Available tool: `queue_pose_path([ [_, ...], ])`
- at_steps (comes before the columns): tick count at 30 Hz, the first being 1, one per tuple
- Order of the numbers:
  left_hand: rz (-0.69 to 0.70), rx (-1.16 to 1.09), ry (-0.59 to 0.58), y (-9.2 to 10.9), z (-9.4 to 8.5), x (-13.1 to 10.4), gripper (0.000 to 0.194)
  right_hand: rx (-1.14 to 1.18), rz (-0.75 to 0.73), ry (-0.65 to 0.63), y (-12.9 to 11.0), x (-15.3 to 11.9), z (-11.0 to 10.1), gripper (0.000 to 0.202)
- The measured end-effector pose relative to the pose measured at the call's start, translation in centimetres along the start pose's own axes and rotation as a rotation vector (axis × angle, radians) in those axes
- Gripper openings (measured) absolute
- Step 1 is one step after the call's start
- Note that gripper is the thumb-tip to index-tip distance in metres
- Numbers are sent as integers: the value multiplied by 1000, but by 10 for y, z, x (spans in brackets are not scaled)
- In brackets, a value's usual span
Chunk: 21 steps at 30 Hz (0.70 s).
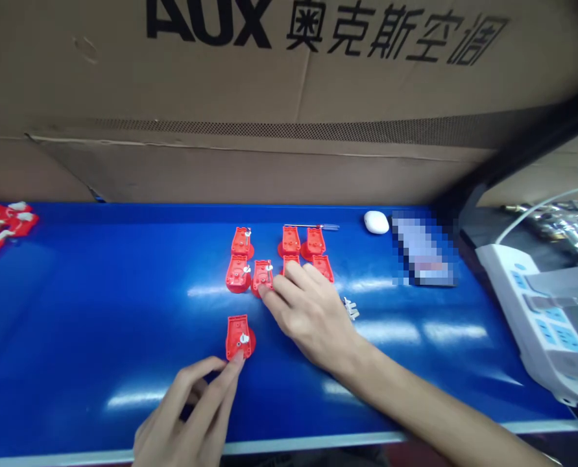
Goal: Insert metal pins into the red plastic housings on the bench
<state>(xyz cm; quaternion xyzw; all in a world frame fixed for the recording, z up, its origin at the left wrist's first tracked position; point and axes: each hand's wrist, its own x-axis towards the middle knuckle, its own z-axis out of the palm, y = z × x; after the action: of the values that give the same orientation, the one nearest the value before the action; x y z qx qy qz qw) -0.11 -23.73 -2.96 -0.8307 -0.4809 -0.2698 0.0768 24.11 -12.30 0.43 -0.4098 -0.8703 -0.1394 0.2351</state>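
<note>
Near the front of the table, a red plastic housing (237, 326) with a small white piece on it lies by my left hand (191, 408). My left fingertips pinch its lower edge. Further back, my right hand (313, 311) is curled over the group, its thumb side against another red housing (263, 271) that also bears a white piece. Two more red housings with white pieces, a rear one (241, 240) and a front one (238, 272), stand to the left. Housings without a visible white piece (290, 239) sit behind my right hand, which partly covers the front ones.
Small white pieces (351, 309) lie just right of my right hand. A screwdriver (325, 227), a white rounded case (376, 222) and a blurred-out phone-like object (422, 250) are behind. A power strip (551, 318) stands right; red parts (6, 224) lie far left. Cardboard (269, 91) walls the back.
</note>
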Motion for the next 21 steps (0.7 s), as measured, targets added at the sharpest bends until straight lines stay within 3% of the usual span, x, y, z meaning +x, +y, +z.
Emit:
queue_pose_path([
  [4, 0, 11, -19, 1, 0, 0, 38, -23, 19, -72, 11, 12, 8, 28],
  [11, 20, 32, 31, 5, 4, 9, 32, -44, 115, -189, 25, 33, 15, 35],
  [21, 15, -26, 34, 19, 5, 37, 34, -65, 179, -244, 37, 48, 14, 36],
])
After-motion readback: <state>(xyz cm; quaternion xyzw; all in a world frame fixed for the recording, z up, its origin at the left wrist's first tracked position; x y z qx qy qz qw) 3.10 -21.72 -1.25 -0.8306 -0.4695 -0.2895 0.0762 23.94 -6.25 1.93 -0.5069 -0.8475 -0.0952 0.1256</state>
